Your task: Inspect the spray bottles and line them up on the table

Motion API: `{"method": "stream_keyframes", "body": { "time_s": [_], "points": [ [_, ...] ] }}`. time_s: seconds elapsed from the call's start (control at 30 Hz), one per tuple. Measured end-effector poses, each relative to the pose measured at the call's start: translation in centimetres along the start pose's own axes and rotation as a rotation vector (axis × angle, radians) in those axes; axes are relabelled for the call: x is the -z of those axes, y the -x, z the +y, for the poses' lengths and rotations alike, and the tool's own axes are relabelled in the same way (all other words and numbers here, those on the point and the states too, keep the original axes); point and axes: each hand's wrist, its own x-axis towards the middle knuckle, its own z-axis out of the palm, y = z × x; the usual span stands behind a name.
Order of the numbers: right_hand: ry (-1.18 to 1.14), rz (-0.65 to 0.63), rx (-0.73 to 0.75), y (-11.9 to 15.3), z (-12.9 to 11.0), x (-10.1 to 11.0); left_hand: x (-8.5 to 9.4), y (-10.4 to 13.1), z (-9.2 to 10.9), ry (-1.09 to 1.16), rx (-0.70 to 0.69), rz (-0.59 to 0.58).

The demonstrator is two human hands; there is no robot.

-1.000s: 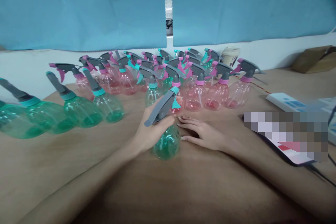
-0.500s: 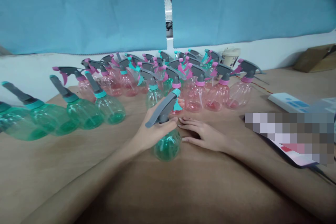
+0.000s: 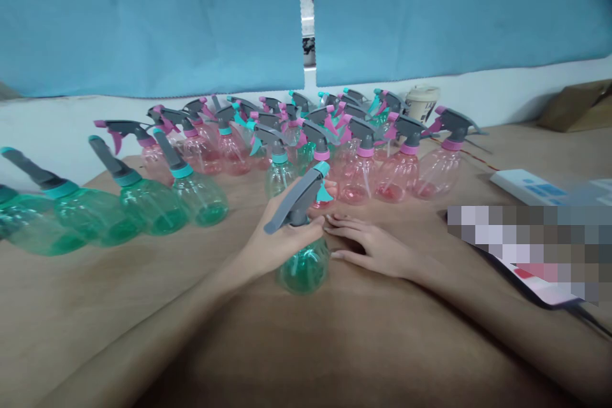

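Note:
My left hand [image 3: 282,233] is wrapped round the neck of a green spray bottle [image 3: 305,268] with a grey and turquoise trigger head. That bottle stands upright on the wooden table [image 3: 363,344], its nozzle pointing away and to the right. My right hand [image 3: 375,245] lies on the table just right of the bottle, fingers stretched out and holding nothing. Its fingertips are close to the bottle; I cannot tell whether they touch it. Behind my hands stand pink spray bottles [image 3: 356,182] with grey and pink heads, and a clear green spray bottle [image 3: 281,175].
Several green spray bottles [image 3: 155,207] form a row at the left. More bottles crowd the back. A paper cup [image 3: 421,105], a cardboard box [image 3: 578,105], a white power strip [image 3: 528,185] and a partly blurred-out device [image 3: 540,284] are at the right. A blue curtain [image 3: 167,19] hangs behind.

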Motion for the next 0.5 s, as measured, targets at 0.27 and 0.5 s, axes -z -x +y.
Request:
{"method": "stream_keyframes", "body": {
  "time_s": [0.27,0.5],
  "points": [
    [-0.01,0.001,-0.008,0.01,0.03,-0.07,-0.1,0.25,0.48,-0.035,-0.026,0.05],
    [-0.03,0.034,0.007,0.03,0.13,-0.2,-0.13,0.27,0.44,-0.019,-0.009,0.047]
  ]
}}
